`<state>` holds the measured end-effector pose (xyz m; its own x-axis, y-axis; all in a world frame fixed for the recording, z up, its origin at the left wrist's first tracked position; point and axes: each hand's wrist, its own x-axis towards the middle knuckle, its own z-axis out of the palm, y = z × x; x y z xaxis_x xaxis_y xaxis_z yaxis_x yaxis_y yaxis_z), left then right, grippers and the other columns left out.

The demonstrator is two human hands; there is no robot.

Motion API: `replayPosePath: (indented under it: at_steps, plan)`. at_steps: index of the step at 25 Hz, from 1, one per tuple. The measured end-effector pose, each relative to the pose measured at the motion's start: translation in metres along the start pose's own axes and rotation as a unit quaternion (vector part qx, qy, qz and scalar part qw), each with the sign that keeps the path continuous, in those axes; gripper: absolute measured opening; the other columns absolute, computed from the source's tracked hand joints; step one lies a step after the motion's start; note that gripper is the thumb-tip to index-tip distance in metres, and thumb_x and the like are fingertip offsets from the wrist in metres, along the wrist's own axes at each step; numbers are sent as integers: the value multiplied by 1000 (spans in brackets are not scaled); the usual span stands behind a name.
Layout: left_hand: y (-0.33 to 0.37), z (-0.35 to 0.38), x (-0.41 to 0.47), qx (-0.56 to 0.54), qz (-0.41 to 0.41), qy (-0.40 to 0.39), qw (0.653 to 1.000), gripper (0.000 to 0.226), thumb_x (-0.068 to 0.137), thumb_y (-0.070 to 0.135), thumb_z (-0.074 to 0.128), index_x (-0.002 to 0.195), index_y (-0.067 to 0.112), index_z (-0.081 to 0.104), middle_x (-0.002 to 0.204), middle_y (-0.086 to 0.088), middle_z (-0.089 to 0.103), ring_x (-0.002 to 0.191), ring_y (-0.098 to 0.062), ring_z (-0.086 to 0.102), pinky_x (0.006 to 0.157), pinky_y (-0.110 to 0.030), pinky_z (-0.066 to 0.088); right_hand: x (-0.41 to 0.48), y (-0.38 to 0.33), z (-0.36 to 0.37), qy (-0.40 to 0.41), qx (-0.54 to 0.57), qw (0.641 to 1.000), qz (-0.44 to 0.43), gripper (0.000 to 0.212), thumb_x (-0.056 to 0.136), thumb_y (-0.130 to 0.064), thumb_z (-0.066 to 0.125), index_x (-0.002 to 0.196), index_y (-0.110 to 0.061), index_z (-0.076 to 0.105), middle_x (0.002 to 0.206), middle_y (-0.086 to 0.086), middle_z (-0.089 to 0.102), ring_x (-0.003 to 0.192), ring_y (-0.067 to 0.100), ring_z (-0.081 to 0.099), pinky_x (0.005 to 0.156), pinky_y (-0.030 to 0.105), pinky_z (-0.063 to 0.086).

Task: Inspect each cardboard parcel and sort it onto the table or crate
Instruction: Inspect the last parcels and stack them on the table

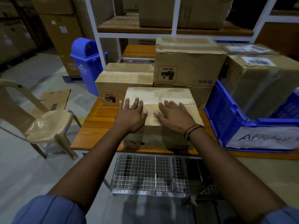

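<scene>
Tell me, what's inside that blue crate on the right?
The blue crate holds a cardboard parcel with a white label on top. The crate's wall hides the parcel's base and anything beside it.

Both hands flat on top of the taped brown cardboard parcel [160, 117] on the wooden table [95, 125]: left hand [131, 114], right hand [174, 116], fingers spread. Blue plastic crate [226, 117] sits just right, holding another box.

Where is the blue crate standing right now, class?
In the head view, the blue crate stands on the right side of the wooden table, just right of the front parcel under the left hand and right hand; a labelled parcel sits inside it.
</scene>
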<state>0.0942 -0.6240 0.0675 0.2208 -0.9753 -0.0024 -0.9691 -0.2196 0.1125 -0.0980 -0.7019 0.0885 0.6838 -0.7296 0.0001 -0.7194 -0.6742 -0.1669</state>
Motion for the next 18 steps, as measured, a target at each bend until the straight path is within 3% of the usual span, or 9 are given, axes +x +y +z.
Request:
replayPosePath:
  at_steps: [2, 8, 14, 18]
  plan:
    - [-1, -2, 2, 8, 1, -6, 1000, 66, 110, 51, 15, 167, 19, 8, 175, -5, 1, 160, -36, -7, 125, -55, -9, 7, 1, 11, -10, -17, 1000, 9, 71, 107, -62, 18, 165, -20, 22, 173, 10, 16, 159, 27, 11, 129, 50, 6]
    - [-1, -1, 5, 13, -3, 3, 1000, 66, 110, 51, 16, 167, 17, 10, 174, -6, 3, 160, -35, -4, 127, -53, -5, 12, 5, 10, -13, -15, 1000, 2, 71, 108, -60, 19, 166, -20, 19, 174, 8, 12, 160, 25, 10, 129, 46, 7]
    - [-2, 1, 6, 10, -2, 9, 1000, 67, 110, 52, 16, 167, 17, 10, 174, -6, 4, 160, -36, -4, 127, -52, -4, -1, 20, 20, 20, -23, 996, 86, 80, 104, -68, 16, 165, -16, 22, 173, 6, 15, 160, 22, 12, 129, 49, 7]
    - [-3, 3, 8, 3, -5, 8, 1000, 69, 109, 54, 16, 167, 16, 10, 174, -7, 4, 160, -36, -4, 128, -52, -3, 7, 20, 12, 13, -16, 998, 62, 75, 105, -65, 20, 162, -16, 28, 172, 8, 20, 158, 24, 18, 128, 51, 10]
